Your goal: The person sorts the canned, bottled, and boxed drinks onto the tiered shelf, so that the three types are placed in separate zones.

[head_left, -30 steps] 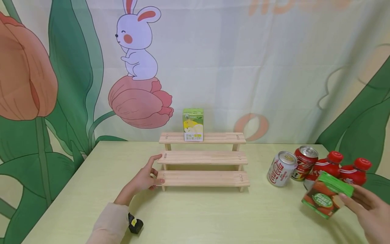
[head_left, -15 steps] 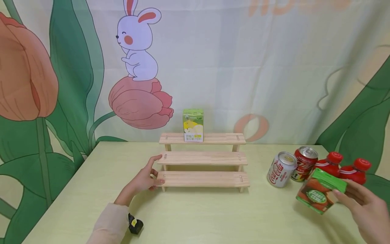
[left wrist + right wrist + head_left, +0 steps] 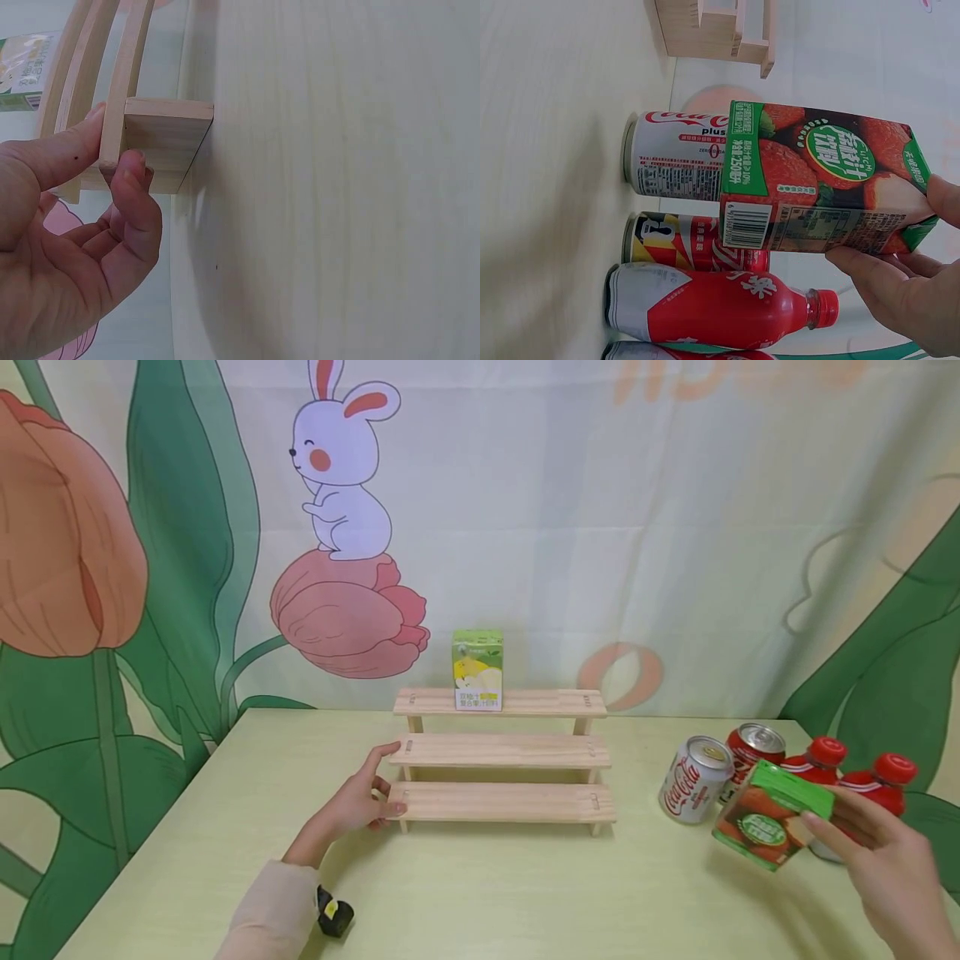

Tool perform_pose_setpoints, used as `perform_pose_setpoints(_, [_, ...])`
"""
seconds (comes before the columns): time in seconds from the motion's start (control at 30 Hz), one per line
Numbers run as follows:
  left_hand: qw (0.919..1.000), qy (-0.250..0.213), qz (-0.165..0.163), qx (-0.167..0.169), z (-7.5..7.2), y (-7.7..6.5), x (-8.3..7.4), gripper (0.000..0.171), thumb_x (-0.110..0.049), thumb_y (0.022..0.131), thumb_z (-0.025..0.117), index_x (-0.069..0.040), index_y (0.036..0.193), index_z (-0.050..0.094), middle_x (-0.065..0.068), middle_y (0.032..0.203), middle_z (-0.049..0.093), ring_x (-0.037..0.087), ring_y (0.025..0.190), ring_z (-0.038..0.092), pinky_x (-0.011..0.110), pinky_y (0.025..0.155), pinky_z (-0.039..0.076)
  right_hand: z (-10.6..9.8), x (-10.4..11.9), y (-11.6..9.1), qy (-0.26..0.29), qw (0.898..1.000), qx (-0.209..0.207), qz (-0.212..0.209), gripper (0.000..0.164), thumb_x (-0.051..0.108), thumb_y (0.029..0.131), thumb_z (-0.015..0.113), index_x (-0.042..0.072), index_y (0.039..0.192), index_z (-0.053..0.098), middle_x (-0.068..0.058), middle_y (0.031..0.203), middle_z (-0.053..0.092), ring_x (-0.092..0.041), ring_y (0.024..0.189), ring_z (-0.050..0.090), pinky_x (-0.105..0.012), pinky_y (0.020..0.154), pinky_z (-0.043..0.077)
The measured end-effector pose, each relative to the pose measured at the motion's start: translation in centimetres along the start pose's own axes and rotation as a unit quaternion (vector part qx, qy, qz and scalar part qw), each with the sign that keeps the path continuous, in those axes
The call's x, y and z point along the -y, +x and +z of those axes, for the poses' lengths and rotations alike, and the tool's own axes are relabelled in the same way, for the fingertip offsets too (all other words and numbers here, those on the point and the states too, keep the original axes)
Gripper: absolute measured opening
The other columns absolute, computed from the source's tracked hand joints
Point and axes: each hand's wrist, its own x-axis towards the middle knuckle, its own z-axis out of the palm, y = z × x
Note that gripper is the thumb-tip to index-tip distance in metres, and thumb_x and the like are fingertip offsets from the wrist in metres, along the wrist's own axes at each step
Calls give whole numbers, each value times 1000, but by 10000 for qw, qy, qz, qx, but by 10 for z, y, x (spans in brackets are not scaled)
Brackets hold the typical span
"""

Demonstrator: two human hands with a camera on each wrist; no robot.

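Note:
My left hand [image 3: 354, 803] grips the left end of a three-tier wooden display shelf [image 3: 502, 802], thumb and a curled finger pinching the lowest board [image 3: 121, 90]. In my right hand [image 3: 892, 860] is a green and red lychee juice carton [image 3: 763, 828], tilted and raised above the table at the right. The right wrist view shows thumb and fingers [image 3: 877, 281] around the carton's top end. Another juice carton [image 3: 478, 672], green and yellow, stands upright on the top tier, left of its middle.
Behind the held carton stand a white Coca-Cola can [image 3: 686, 781], a red can [image 3: 753, 745] and two red-capped bottles [image 3: 712, 304], partly hidden. A small black object [image 3: 334, 914] lies by my left sleeve. A printed curtain [image 3: 540, 527] hangs behind the table [image 3: 525, 893].
My right hand has carried the lychee juice carton left and slightly up, and it now overlaps the red can in the head view. My left hand stays on the shelf.

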Motion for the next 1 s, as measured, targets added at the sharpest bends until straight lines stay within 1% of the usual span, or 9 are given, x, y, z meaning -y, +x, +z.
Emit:
perform_pose_setpoints(0.07, [10000, 25, -19, -4, 0, 0, 0, 86, -3, 78, 69, -30, 141, 18, 16, 88, 48, 22, 55, 53, 30, 46, 43, 2, 1, 0, 136, 9999, 19, -75, 66, 32, 86, 62, 6, 140, 35, 10, 119, 51, 11, 88, 45, -5, 65, 38])
perform_pose_setpoints(0.17, [10000, 42, -21, -16, 0, 0, 1, 86, -3, 78, 69, -30, 141, 19, 16, 88, 48, 22, 55, 53, 30, 46, 44, 4, 2, 2, 514, 9983, 41, -274, 63, 24, 85, 65, 2, 137, 38, 21, 105, 52, 11, 87, 46, -5, 65, 40])
perform_pose_setpoints(0.23, [10000, 60, -12, -23, 0, 1, 1, 85, -3, 78, 69, -30, 141, 19, 16, 88, 48, 22, 56, 53, 30, 47, 44, 5, 3, 3, 660, 9971, 68, -385, 61, 22, 84, 66, 2, 136, 40, 22, 102, 52, 11, 85, 47, -6, 65, 41])
perform_pose_setpoints(0.33, [9999, 98, 13, -26, 0, 1, 1, 85, -3, 78, 70, -29, 141, 19, 16, 88, 49, 22, 56, 54, 30, 47, 45, 6, 5, 4, 1139, 9916, 181, -579, 57, 15, 83, 67, 3, 134, 44, 25, 95, 54, 11, 82, 51, -7, 64, 43])
perform_pose_setpoints(0.5, [9999, 144, 24, -35, 1, 2, 1, 86, -3, 78, 70, -29, 141, 19, 15, 87, 49, 22, 56, 54, 30, 47, 46, 8, 9, 4, 1896, 9780, 378, -779, 53, 9, 82, 68, 5, 131, 48, 23, 92, 57, 8, 82, 54, -8, 63, 44])
perform_pose_setpoints(0.6, [9999, 129, 8, -44, 1, 2, 1, 86, -2, 77, 70, -29, 141, 19, 15, 87, 49, 22, 56, 54, 30, 47, 46, 10, 12, 4, 1971, 9758, 392, -857, 51, 7, 81, 68, 6, 129, 49, 23, 92, 57, 7, 82, 54, -8, 64, 44])
perform_pose_setpoints(0.83, [10000, 79, 57, 8, 0, 1, 2, 86, -3, 77, 70, -29, 141, 18, 16, 87, 49, 21, 55, 53, 31, 47, 45, 15, 21, 5, 1432, 9839, 385, -996, 49, 10, 83, 67, 6, 128, 49, 26, 93, 54, 12, 83, 52, -6, 65, 43])
perform_pose_setpoints(0.9, [10000, 45, 71, 25, 0, 1, 2, 86, -3, 77, 70, -29, 141, 18, 16, 87, 49, 20, 54, 53, 31, 47, 45, 16, 23, 6, 1460, 9824, 424, -1082, 43, 9, 83, 66, 8, 124, 52, 26, 93, 55, 11, 83, 53, -7, 65, 43])
perform_pose_setpoints(1.0, [10000, 16, 70, 44, 0, 1, 2, 86, -3, 77, 70, -29, 141, 18, 15, 86, 49, 20, 54, 53, 31, 47, 45, 17, 27, 7, 1565, 9800, 490, -1123, 43, 9, 84, 66, 8, 124, 52, 25, 92, 56, 9, 82, 54, -8, 64, 44])
